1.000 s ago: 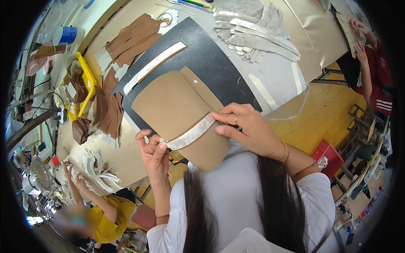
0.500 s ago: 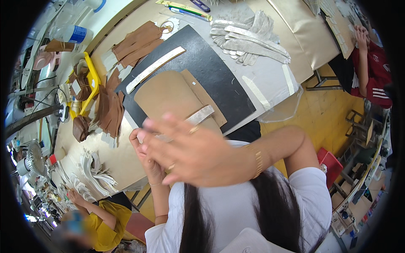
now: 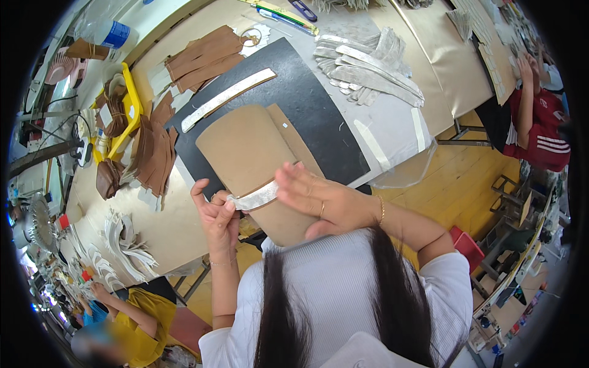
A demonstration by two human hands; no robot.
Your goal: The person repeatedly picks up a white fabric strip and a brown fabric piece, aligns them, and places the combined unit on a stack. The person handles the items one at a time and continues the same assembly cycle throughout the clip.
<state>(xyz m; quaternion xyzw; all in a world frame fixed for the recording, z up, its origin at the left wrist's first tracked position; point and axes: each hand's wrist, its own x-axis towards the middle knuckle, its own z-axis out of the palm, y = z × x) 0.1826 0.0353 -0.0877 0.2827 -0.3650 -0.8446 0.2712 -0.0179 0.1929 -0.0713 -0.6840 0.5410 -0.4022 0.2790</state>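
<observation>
A tan curved leather panel (image 3: pixel 245 144) lies over a flat brown piece (image 3: pixel 296 142) on a black mat (image 3: pixel 325 110). Across the panel's near part runs a strip (image 3: pixel 261 195) with a whitish face and a brown edge. My left hand (image 3: pixel 219 224) pinches the strip's left end between thumb and finger. At its right end my right hand (image 3: pixel 328 202) lies with fingers stretched out, their tips on or just over the strip. Farther up the mat rests another white-faced strip (image 3: pixel 230 99) with a brown edge.
Brown leather strips (image 3: pixel 205 58) lie beyond the mat at left, near a yellow basket (image 3: pixel 134 101). Grey-white strips (image 3: pixel 374 64) are heaped at the back. Pens (image 3: pixel 285 18) lie behind. Co-workers in yellow (image 3: pixel 147 313) and dark red (image 3: pixel 534 122) sit at either side.
My right hand has moved right and down from in front of my left hand to the strip's right end. The strip's left end now shows in my left fingers.
</observation>
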